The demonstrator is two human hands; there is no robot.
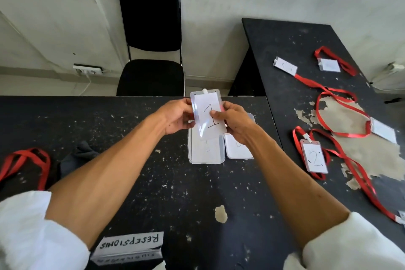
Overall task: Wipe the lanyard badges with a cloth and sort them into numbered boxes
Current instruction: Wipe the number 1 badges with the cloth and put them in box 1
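Badge (207, 120) marked 1, held just over box 1 (217, 155). Thin, light, glossy sleeve, so I judge it slippery and bendy. My left hand (177, 116) and right hand (233, 124) pinch its side edges, the safest hold. Cloth (81, 155) lies well left.

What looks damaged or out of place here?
The side table's black coating has peeled away in a large pale patch beneath the red lanyards; a smaller chip marks the front table. The badge pinched between left hand and right hand looks intact.
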